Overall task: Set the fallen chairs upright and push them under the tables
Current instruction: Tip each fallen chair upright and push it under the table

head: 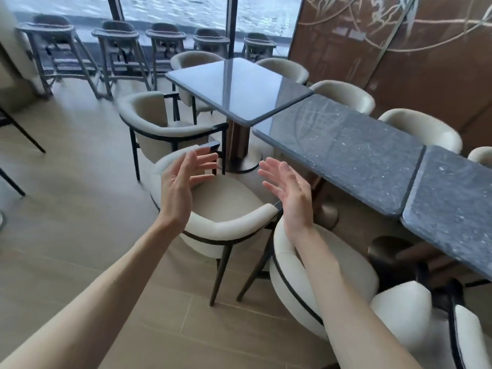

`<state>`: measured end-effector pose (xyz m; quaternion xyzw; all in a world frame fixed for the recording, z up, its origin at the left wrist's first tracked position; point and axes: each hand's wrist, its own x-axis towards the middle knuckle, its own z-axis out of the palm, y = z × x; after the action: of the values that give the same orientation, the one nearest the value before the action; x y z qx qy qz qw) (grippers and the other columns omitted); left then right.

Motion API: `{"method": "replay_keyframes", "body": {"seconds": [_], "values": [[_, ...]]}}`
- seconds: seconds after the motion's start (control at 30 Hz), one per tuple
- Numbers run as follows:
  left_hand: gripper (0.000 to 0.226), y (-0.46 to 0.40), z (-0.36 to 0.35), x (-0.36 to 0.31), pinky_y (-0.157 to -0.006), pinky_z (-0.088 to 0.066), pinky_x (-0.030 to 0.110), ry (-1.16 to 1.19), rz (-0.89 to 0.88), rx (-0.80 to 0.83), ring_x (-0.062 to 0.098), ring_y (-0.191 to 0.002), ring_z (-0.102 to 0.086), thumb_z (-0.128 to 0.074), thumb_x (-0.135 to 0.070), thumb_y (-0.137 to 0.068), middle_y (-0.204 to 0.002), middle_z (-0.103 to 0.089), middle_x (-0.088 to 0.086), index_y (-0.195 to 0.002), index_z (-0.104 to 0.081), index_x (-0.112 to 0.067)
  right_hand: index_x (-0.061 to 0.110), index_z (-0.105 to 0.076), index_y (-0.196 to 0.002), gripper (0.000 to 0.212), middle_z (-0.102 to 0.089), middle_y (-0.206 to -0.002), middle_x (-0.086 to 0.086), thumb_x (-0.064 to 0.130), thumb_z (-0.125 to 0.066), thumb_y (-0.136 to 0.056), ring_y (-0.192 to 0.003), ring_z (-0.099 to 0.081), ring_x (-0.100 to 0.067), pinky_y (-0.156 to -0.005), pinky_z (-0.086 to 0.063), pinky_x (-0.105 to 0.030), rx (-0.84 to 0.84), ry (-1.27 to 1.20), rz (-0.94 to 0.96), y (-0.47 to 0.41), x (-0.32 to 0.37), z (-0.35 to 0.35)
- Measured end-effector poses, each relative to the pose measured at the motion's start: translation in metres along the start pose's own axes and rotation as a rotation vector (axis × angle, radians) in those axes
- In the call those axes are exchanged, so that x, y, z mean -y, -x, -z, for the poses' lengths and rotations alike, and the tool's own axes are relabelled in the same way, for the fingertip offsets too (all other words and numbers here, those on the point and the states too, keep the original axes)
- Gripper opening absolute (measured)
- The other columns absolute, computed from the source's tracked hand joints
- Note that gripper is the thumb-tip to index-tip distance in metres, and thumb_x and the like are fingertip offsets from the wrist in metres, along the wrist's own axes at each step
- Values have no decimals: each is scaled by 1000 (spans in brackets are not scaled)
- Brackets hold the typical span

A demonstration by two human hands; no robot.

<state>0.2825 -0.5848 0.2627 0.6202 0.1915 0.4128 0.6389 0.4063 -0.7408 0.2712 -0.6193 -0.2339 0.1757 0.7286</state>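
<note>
hovering open left hand (pixel 183 182), right hand (pixel 288 193) above upright chair (pixel 229 225)

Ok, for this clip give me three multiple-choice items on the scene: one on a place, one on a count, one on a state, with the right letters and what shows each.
1. Where do the high chairs stand?
A. along the window
B. beside the long table
C. behind the person

2. How many high chairs are in view?
A. three
B. five
C. eight

3. What are the hands doing?
A. gripping a chair leg
B. resting flat on the table
C. open, holding nothing

Answers:
1 A: they line the glass at the far end.
2 B: five stand in a row there.
3 C: the left hand and right hand have spread fingers above the upright cream chair, touching nothing.
</note>
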Motion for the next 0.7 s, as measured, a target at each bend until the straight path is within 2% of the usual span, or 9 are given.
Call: {"method": "replay_keyframes", "body": {"seconds": [0.2, 0.33, 0.47, 0.53, 0.63, 0.7], "values": [[37, -24, 114, -4, -92, -55, 52, -29, 44, 74, 31, -102, -72, -43, -39, -102, -111, -75, 12, -117, -70, -18, 12, -68, -123, 38, -75, -117, -4, 35, -45, -104, -112, -70, -19, -105, -50, -47, -83, -8, -29, 18, -28, -103], [43, -49, 167, 1, -90, -57, 48, -104, 87, 151, 27, -103, -72, -47, -47, -98, -112, -76, 8, -119, -68, -16, 12, -68, -124, 36, -76, -116, -4, 33, -46, -105, -110, -71, -19, -104, -51, -48, -129, -5, -76, 21, -40, -158], [44, -84, 195, 15, -87, -59, 42, -105, 71, 171, 25, -103, -73, -50, -52, -94, -111, -76, 6, -118, -68, -20, 16, -69, -121, 33, -76, -115, -3, 34, -47, -104, -109, -71, -18, -102, -52, -46, -145, 4, -91, 2, -54, -195], [41, -100, 201, 26, -87, -59, 40, -120, 72, 193, 24, -103, -72, -50, -50, -96, -111, -76, 5, -118, -68, -21, 19, -70, -119, 36, -76, -114, -2, 40, -49, -99, -108, -71, -17, -99, -53, -41, -151, 24, -99, -14, -65, -207], [39, -130, 210, 50, -89, -58, 39, -178, 91, 227, 21, -104, -71, -49, -45, -98, -113, -75, 5, -120, -67, -17, 17, -72, -114, 39, -78, -107, 0, 41, -51, -93, -102, -73, -17, -94, -55, -34, -221, 71, -107, -49, -98, -220], [38, -154, 219, 70, -92, -57, 39, -269, 120, 263, 18, -106, -70, -51, -43, -99, -115, -74, 3, -123, -66, -17, 19, -74, -108, 33, -79, -101, 2, 39, -53, -93, -96, -74, -15, -93, -56, -35, -262, 149, -146, -73, -133, -223]]}}
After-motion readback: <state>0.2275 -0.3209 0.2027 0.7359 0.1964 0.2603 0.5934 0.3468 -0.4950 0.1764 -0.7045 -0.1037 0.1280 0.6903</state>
